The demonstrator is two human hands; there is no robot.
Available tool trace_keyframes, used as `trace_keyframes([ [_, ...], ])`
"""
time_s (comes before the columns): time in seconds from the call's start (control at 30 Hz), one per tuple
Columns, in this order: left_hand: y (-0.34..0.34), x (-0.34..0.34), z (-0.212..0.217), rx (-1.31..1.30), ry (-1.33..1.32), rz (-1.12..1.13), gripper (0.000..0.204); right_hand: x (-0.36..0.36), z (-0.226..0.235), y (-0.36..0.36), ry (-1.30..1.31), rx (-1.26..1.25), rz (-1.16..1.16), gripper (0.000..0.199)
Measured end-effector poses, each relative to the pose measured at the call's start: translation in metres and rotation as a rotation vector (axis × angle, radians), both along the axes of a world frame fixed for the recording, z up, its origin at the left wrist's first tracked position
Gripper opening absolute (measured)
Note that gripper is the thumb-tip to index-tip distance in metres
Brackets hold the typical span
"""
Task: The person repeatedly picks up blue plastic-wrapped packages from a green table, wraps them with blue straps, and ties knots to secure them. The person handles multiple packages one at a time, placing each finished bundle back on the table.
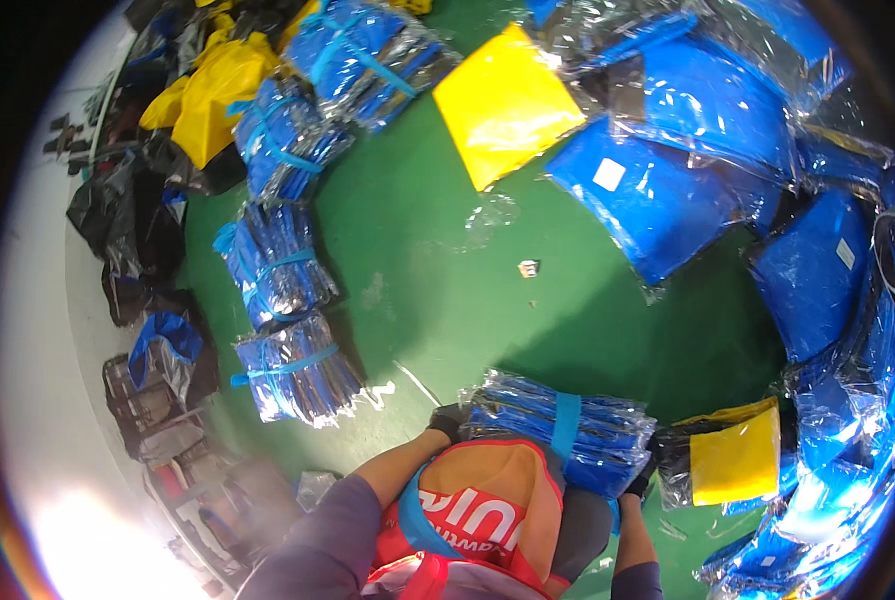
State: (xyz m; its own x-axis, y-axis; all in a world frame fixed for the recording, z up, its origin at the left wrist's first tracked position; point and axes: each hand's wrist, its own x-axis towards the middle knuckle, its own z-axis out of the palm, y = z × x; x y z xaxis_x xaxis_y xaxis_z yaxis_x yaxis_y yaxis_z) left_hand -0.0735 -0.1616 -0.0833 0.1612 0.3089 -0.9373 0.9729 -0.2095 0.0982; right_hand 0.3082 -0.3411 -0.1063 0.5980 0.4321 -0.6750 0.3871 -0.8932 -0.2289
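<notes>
In front of my body lies a bundle of blue packs in clear plastic (516,408), with a light-blue strap (566,425) around its middle. My left hand (450,420), in a dark glove, is closed on the bundle's left end. At its right end my right hand (642,482), also gloved, grips the lower corner, its fingers partly hidden by the plastic. Just right of that hand is a yellow pack in clear plastic (736,455), lying over dark and blue ones.
Several strapped blue bundles (286,270) stand in a row at left on the green floor (418,230). Loose blue packs (658,195) pile up along the right, beside a flat yellow pack (508,105). Yellow sheeting (218,95) and dark bags (128,225) line the left wall.
</notes>
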Motion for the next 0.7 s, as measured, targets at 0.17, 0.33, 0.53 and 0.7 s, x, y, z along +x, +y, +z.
trace_keyframes([
  [0.17, -0.015, -0.002, -0.039, 0.221, 0.022, 0.164, 0.033, 0.012, -0.021, -0.013, -0.094, 0.087, -0.007, 0.034],
  [0.33, 0.018, 0.012, -0.002, 0.087, -0.608, -0.21, 0.027, 0.028, -0.001, -0.016, -0.18, 0.249, -0.091, 0.033],
  [0.53, 0.096, 0.065, 0.088, 0.564, -0.997, -0.235, 0.03, 0.032, 0.094, 0.019, -0.217, 0.637, -0.278, 0.032],
  [0.7, 0.139, 0.08, 0.157, 0.945, -1.328, -0.473, 0.048, 0.031, 0.176, 0.059, -0.004, 1.09, -0.497, 0.032],
])
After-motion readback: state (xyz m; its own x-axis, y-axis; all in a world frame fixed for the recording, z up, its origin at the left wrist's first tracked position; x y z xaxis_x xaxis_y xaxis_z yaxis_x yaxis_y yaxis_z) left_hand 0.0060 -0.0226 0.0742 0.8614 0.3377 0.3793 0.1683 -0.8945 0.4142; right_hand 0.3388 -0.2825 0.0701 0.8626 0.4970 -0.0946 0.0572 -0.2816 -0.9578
